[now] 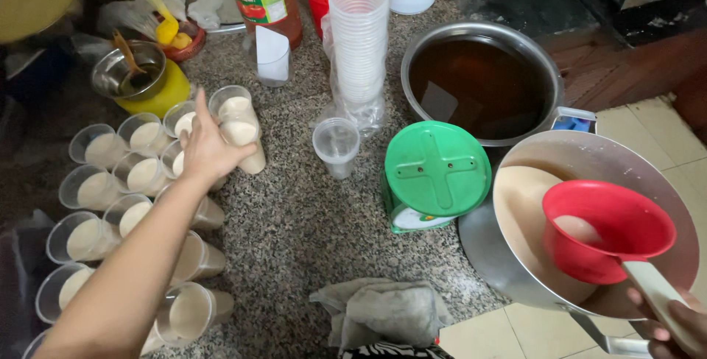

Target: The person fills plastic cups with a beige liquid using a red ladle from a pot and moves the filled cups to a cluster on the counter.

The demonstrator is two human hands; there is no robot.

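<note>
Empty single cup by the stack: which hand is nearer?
Left. The left hand grips a filled cup just left of the empty cup; the right hand holds the red ladle far right.

Lighting is soft, even and moderately bright across the speckled surface, with faint shadows only. The upper left and upper right corners fall dim. Mild glare shows on the metal pan rim. Wide-angle bending is evident at the edges; the foreground forearm is slightly soft.
</note>
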